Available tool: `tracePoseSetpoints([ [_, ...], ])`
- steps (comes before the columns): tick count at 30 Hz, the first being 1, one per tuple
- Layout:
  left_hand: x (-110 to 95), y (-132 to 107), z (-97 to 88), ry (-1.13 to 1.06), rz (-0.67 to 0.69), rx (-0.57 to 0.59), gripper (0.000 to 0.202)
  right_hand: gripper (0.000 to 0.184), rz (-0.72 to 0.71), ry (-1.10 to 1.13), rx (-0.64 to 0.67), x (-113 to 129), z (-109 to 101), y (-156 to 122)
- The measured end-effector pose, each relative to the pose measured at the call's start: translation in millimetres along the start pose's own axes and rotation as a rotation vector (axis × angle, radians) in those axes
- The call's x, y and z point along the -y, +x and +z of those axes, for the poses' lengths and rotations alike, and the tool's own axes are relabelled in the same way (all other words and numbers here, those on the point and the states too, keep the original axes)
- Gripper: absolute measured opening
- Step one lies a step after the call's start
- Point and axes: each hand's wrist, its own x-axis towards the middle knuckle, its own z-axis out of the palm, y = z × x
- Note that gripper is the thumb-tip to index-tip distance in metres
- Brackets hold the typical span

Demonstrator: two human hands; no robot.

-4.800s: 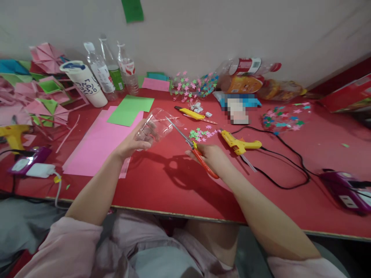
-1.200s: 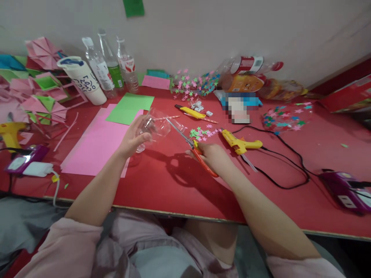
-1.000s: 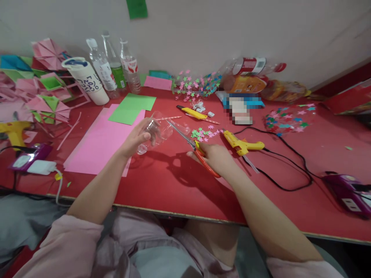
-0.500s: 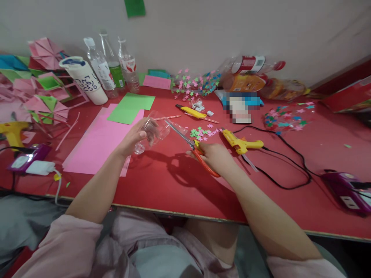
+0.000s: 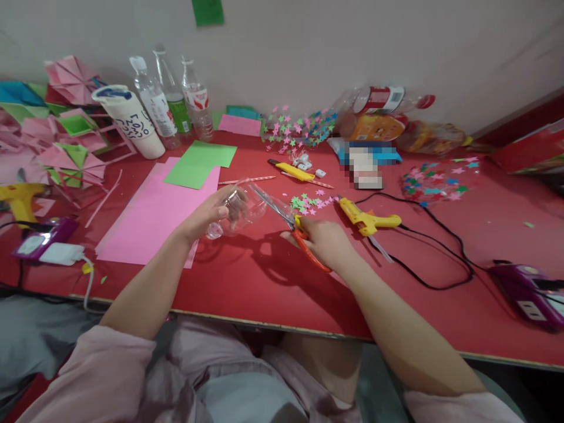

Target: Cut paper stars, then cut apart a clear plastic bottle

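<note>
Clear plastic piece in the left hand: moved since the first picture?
Yes. The clear plastic piece is lower in the view, toward the person: it overlapped the striped stick then; now that stick shows mostly above it.

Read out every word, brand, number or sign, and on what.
Nothing reads for certain.
White cup: dark lettering, too distorted.
White-capped bottle: print too small.
Green-labelled bottle: too small.
Upright red-labelled bottle: too small.
Red-capped lying bottle: label too blurred.
Orange-labelled bottle: too blurred.
Blue packet: pixelated.
</note>
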Motion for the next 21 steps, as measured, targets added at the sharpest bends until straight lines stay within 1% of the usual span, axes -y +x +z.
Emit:
tracePoseSetpoints([
  [5, -0.4, 0.6, -1.0, 0.008, -0.008, 0.021, 0.06, 0.052, -0.016, -0.006, -0.011, -1.3, 3.3, 0.5],
  [12, 0.3, 1.4, -0.2, -0.104, -0.025, 0.017, 0.058, 0.051, -0.021, 0.021, -0.013, -2.5, 3.1, 1.4],
  [15, -2.0, 1.0, -0.4, -0.155, -0.042, 0.005, 0.056, 0.051, -0.015, 0.081, -0.019, -1.7, 1.5, 0.3],
  [17, -4.5, 1.4, -0.5, -0.156, -0.069, 0.001, 0.058, 0.052, -0.008, 0.166, 0.0, -1.0, 1.1, -0.5],
  [18, -5.4, 2.0, -0.4, -0.137, -0.084, -0.022, 0.06, 0.053, -0.002, 0.222, 0.014, -0.8, 1.2, -0.8],
  [19, -5.9, 2.9, 0.0, -0.105, -0.096, -0.069, 0.06, 0.054, 0.005, 0.28, 0.026, -0.9, 1.6, -0.8],
  [21, -4.7, 5.4, 1.8, -0.019, -0.106, -0.213, 0.057, 0.056, 0.034, 0.356, 0.001, -1.9, 3.0, -0.4],
])
